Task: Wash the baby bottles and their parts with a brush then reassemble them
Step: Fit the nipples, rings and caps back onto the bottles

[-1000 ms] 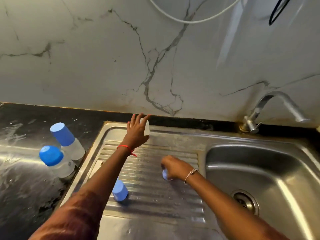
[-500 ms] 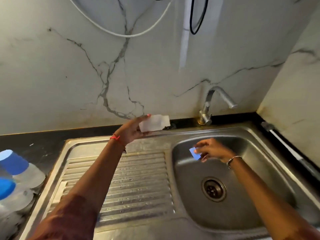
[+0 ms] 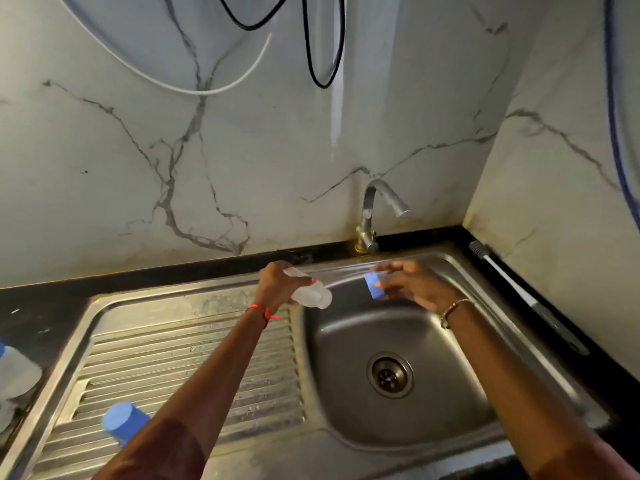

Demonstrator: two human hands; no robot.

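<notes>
Tipped downward, clear bottle (image 3: 311,294) in left hand (image 3: 277,286) nears blue ring (image 3: 373,286).

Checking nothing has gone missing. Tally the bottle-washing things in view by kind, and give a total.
Bottles: 2, clear bottle gripped by the left hand; second bottle cut off at the left edge.
Caps: 1, blue cap on the draining board.
Loose parts: 1, blue part pinched by the right hand.
Brushes: 1, brush on the right counter.
Total: 5
</notes>
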